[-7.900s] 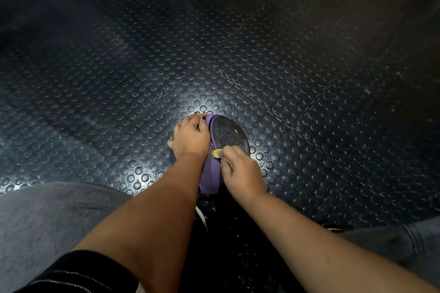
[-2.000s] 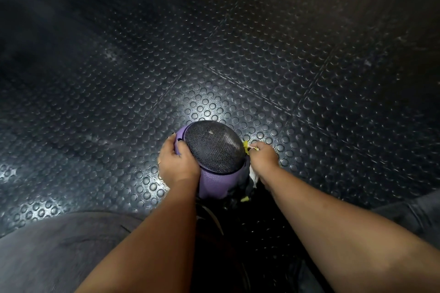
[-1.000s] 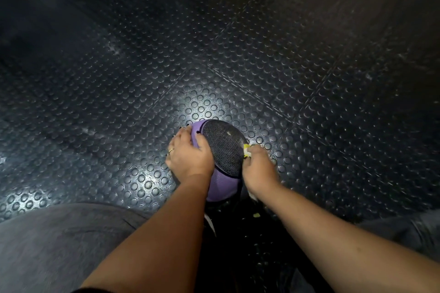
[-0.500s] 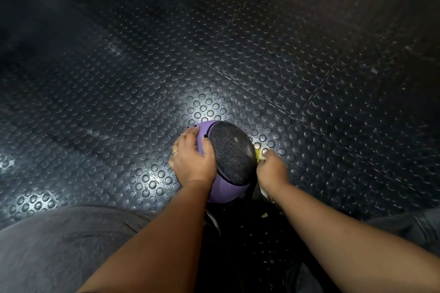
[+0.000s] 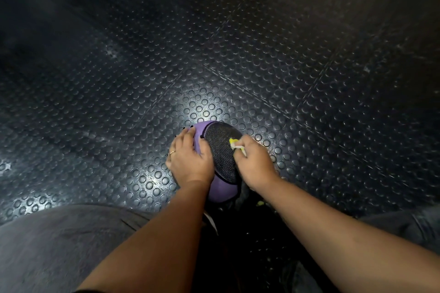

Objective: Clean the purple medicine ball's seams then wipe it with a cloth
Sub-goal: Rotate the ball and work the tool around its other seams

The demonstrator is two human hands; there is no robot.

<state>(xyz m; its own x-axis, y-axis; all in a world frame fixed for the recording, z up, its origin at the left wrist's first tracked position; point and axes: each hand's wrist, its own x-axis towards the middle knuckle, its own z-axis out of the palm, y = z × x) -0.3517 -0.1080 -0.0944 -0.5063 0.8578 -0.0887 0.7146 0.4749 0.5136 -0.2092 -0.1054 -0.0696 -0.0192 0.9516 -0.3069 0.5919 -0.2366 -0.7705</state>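
Near centre, purple medicine ball [image 5: 222, 189] rests on the studded floor [image 5: 142, 102]. Left hand [image 5: 190, 161]: grip curled over the ball's left side. Right hand [image 5: 256, 164]: grip pinching a small yellow tool [image 5: 234, 144], its tip against the ball's black textured panel [image 5: 221, 152].

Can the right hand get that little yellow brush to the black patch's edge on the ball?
Probably yes: the right hand pinches the brush, its tip on the black patch near the rim; the left hand holds the ball by its purple side, clear of it.
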